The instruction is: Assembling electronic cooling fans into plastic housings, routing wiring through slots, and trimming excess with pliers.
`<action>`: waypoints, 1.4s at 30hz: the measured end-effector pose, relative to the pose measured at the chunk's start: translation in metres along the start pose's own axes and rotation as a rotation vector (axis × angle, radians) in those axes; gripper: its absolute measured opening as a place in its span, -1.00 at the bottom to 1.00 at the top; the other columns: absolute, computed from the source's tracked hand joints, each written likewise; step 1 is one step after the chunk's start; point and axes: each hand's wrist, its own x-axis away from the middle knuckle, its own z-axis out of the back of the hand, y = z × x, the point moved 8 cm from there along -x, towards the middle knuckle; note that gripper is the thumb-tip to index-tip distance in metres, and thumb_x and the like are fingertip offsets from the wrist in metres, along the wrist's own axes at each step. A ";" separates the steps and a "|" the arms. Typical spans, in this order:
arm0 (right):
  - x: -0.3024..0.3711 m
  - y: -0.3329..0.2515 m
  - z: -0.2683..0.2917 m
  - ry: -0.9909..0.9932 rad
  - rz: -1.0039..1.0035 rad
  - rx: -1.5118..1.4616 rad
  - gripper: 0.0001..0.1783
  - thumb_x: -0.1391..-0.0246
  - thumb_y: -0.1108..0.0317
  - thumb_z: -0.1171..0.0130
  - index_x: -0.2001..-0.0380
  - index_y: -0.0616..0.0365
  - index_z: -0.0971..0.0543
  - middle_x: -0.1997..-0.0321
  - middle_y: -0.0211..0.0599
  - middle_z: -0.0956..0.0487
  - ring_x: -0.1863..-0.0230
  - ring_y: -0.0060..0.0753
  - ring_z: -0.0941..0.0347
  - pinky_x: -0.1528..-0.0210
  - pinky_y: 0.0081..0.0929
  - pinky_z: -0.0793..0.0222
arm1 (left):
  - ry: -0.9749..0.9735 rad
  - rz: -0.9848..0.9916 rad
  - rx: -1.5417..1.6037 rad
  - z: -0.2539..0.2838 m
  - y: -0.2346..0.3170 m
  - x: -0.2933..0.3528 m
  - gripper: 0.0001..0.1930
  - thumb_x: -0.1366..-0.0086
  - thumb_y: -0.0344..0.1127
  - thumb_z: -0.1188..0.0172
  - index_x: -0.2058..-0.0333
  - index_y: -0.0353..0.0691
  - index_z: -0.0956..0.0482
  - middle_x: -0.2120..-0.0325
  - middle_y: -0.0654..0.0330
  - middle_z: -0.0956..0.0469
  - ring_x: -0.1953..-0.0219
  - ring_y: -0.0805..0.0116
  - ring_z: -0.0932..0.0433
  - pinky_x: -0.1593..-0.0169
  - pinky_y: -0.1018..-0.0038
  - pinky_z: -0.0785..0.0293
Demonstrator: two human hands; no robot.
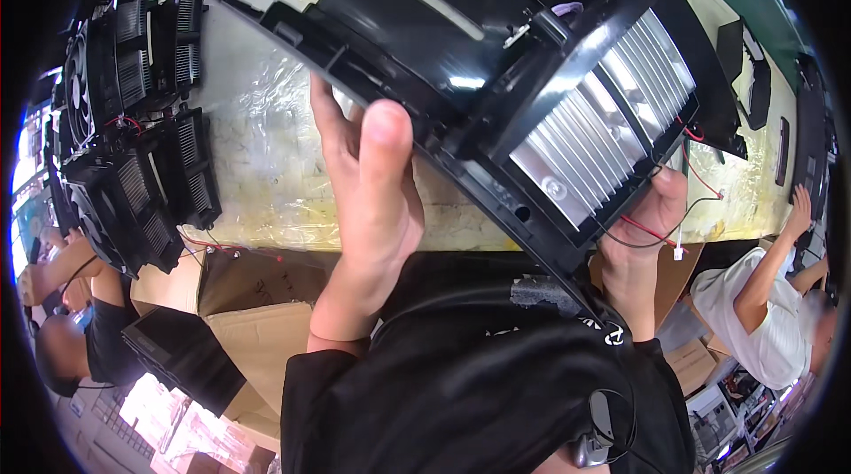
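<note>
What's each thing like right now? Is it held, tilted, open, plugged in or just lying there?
Black casing: held up, tilted
Silver fins: set in the casing
Left hand grip: closed on the casing's edge
Right hand grip: holding its near right corner
White plug: dangling, unplugged
Black fan units: bunched together, not held
Cardboard box: open
Table: covered in wrinkly clear plastic
</note>
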 end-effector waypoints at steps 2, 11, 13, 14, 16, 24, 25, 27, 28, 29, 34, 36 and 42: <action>0.005 -0.001 0.004 0.054 0.003 0.058 -0.39 -0.04 0.21 -0.04 -0.17 0.27 -0.38 -0.13 -0.03 -0.51 -0.11 -0.07 -0.49 -0.21 -0.09 -0.38 | -0.032 0.002 -0.002 -0.007 0.001 -0.007 -0.04 -0.25 0.00 -0.28 -0.37 -0.22 0.16 -0.12 0.11 -0.30 -0.09 0.34 -0.36 -0.17 0.41 -0.27; 0.048 -0.140 -0.039 -0.260 0.151 1.640 -0.57 -0.18 0.25 -0.14 0.02 0.40 -0.53 0.14 -0.26 -0.60 0.15 -0.44 -0.52 0.00 -0.44 -0.41 | -0.310 0.000 -0.370 -0.013 -0.033 0.070 0.08 -0.24 0.15 -0.22 -0.35 -0.40 0.32 -0.32 0.04 0.05 -0.35 0.23 0.01 -0.35 0.30 0.06; 0.003 -0.183 -0.048 0.025 0.417 1.478 -0.54 -0.33 0.20 0.06 -0.04 0.41 -0.51 -0.01 -0.13 -0.59 -0.06 -0.41 -0.49 -0.14 -0.42 -0.34 | -0.284 -0.001 -0.470 -0.005 -0.050 0.078 -0.03 -0.32 0.19 -0.08 -0.36 -0.38 0.24 -0.29 0.02 -0.03 -0.31 0.25 -0.06 -0.33 0.32 0.01; -0.026 -0.170 -0.045 -0.250 0.403 1.458 -0.51 -0.34 0.13 0.05 -0.08 0.34 -0.49 0.00 -0.15 -0.59 -0.02 -0.41 -0.50 -0.12 -0.44 -0.36 | -0.255 0.042 -0.337 -0.021 -0.052 0.074 -0.10 -0.32 0.26 -0.01 -0.33 -0.32 0.09 -0.23 0.08 -0.16 -0.24 0.26 -0.21 -0.28 0.31 -0.13; -0.055 -0.123 -0.048 -0.225 -0.185 1.103 -0.46 -0.31 -0.02 0.01 0.01 0.29 -0.54 0.03 -0.30 -0.60 0.08 -0.56 -0.52 -0.05 -0.56 -0.41 | -0.213 -0.022 -0.325 -0.020 -0.062 0.061 -0.15 -0.40 0.23 0.16 -0.36 -0.35 0.15 -0.31 0.02 -0.06 -0.31 0.22 -0.11 -0.34 0.29 -0.03; -0.055 -0.179 -0.115 -0.261 0.110 0.796 -0.55 -0.12 0.07 -0.26 0.05 0.15 -0.52 0.14 -0.30 -0.60 0.16 -0.45 -0.56 0.04 -0.40 -0.50 | -0.427 -0.021 -0.013 -0.159 0.009 -0.009 -0.27 -0.40 0.20 0.28 -0.27 -0.33 -0.16 -0.25 0.01 -0.21 -0.26 0.14 -0.25 -0.30 0.21 -0.17; -0.062 -0.206 -0.124 -0.189 0.256 0.725 -0.60 -0.10 0.12 -0.26 0.08 0.13 -0.54 0.19 -0.29 -0.61 0.20 -0.42 -0.57 0.05 -0.40 -0.51 | -0.517 -0.074 -0.074 -0.191 0.026 -0.035 -0.32 -0.42 0.15 0.26 -0.24 -0.34 -0.22 -0.25 0.01 -0.22 -0.24 0.16 -0.28 -0.28 0.23 -0.21; -0.087 -0.258 -0.144 -0.216 0.269 0.675 -0.75 -0.06 0.24 -0.25 0.22 0.11 -0.61 0.24 -0.33 -0.63 0.21 -0.39 -0.57 0.02 -0.40 -0.51 | -0.427 -0.253 -0.181 -0.251 0.047 -0.096 -0.34 -0.36 0.14 0.06 -0.18 -0.35 -0.29 -0.05 0.12 -0.36 -0.12 0.28 -0.32 -0.21 0.34 -0.22; -0.101 -0.284 -0.149 -0.286 0.202 0.662 -0.78 -0.02 0.30 -0.25 0.25 0.11 -0.63 0.23 -0.34 -0.64 0.21 -0.40 -0.58 0.03 -0.42 -0.50 | -0.405 -0.363 -0.233 -0.284 0.051 -0.126 -0.30 -0.30 0.15 -0.05 -0.18 -0.35 -0.28 0.05 0.17 -0.39 -0.07 0.32 -0.32 -0.18 0.38 -0.21; -0.120 -0.313 -0.148 -0.274 0.247 0.688 -0.84 0.02 0.37 -0.25 0.32 0.13 -0.62 0.29 -0.35 -0.64 0.24 -0.42 -0.57 0.07 -0.44 -0.50 | -0.484 -0.223 -0.184 -0.312 0.035 -0.157 -0.18 -0.25 0.11 -0.13 -0.29 -0.37 -0.14 -0.02 0.17 -0.38 -0.07 0.31 -0.31 -0.18 0.39 -0.20; -0.233 -0.413 -0.065 -0.132 0.291 0.562 -0.93 0.13 0.49 -0.22 0.54 0.13 -0.51 0.51 -0.40 -0.51 0.40 -0.41 -0.51 0.17 -0.44 -0.52 | -0.610 -0.151 0.104 -0.408 -0.071 -0.284 -0.09 -0.23 0.01 -0.22 -0.36 -0.38 0.03 -0.05 0.09 -0.44 0.00 0.35 -0.39 -0.09 0.49 -0.32; -0.259 -0.425 -0.018 0.000 0.255 0.548 -0.93 0.16 0.50 -0.20 0.54 0.13 -0.51 0.51 -0.39 -0.51 0.40 -0.37 -0.51 0.18 -0.41 -0.54 | -0.493 -0.112 0.069 -0.411 -0.117 -0.304 -0.11 -0.23 -0.02 -0.24 -0.34 -0.42 -0.02 -0.13 -0.04 -0.40 -0.09 0.30 -0.40 -0.14 0.46 -0.31; -0.286 -0.440 0.009 0.053 0.236 0.718 -0.79 0.00 0.27 -0.24 0.32 0.13 -0.58 0.33 -0.33 -0.60 0.28 -0.35 -0.54 0.11 -0.41 -0.51 | -0.212 -0.451 -0.652 -0.385 -0.123 -0.319 -0.17 -0.19 0.09 -0.21 -0.25 -0.42 -0.20 -0.21 -0.23 -0.25 -0.23 -0.04 -0.28 -0.26 0.28 -0.20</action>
